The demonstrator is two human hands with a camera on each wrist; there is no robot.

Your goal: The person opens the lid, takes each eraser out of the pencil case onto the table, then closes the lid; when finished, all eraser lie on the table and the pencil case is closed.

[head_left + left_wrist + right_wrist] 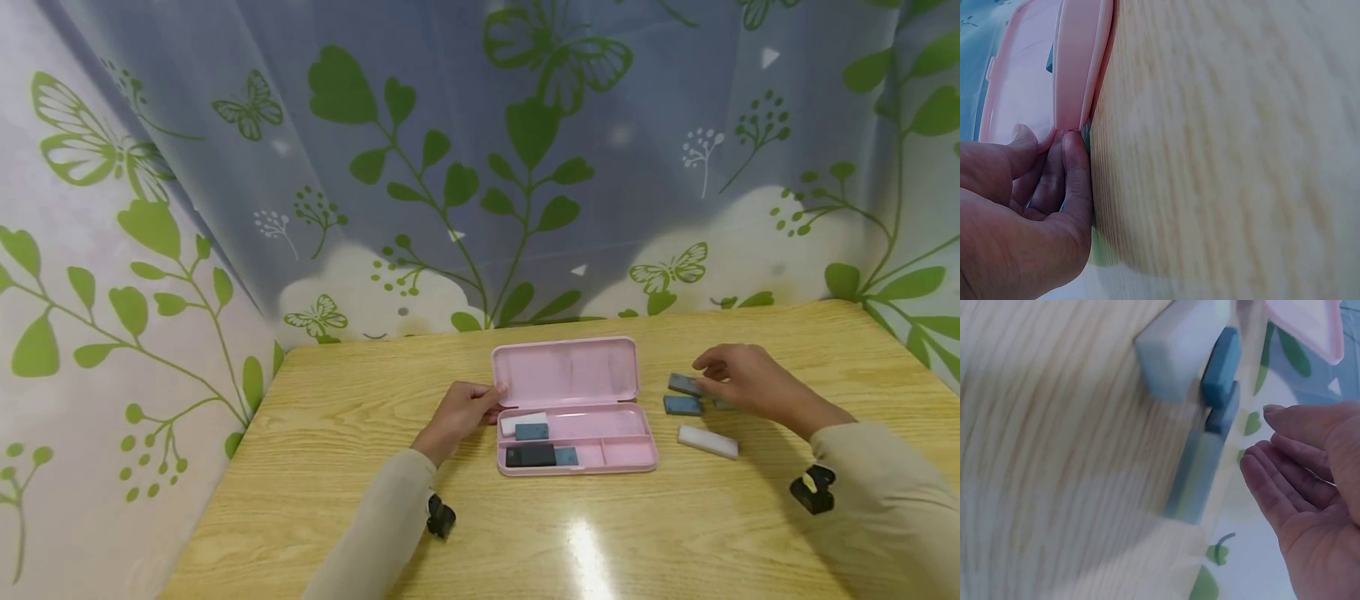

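A pink pencil case (630, 421) lies open on the table, its lid (566, 375) tilted up behind it. My left hand (461, 412) pinches the case's left rear corner, thumb on the lid and fingers by the hinge, as the left wrist view shows. Inside are a white block (513, 425), blue-grey blocks (532, 432) and a black block (532, 455). My right hand (753, 385) hovers with loosely bent fingers over small eraser-like blocks: two blue-grey ones (682, 406) and a striped one (1194, 478). Nothing shows between its fingers.
A long white block (707, 442) lies right of the case, nearer than the blue-grey ones. The wooden table (337, 500) ends at a patterned curtain (525, 208) behind. Black straps (813, 489) with small devices sit on both sleeves.
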